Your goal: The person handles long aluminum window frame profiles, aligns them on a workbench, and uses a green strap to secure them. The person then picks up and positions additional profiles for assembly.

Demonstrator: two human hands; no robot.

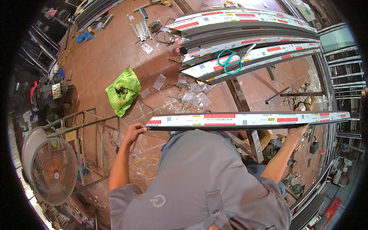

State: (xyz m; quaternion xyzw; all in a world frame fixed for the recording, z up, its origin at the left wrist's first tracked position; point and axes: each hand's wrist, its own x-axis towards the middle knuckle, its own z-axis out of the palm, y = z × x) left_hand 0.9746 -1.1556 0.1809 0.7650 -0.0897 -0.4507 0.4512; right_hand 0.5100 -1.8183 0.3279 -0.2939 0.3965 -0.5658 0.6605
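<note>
A long dark metal profile, covered with printed white and red protective film, lies level across the front of my body. My left hand is closed at its left end, thumb and fingers pinching the tip. Toward the other end, my right hand grips the profile from the near side, its fingers partly hidden behind it. Beyond it, several similar film-covered profiles lie side by side on a dark metal support bar. Scissors with teal handles rest on top of these profiles.
On the tiled floor lie a green plastic bag, clear plastic scraps and short metal pieces. A large round fan stands at the left beside a metal frame. Racks of profiles and frames line the right side.
</note>
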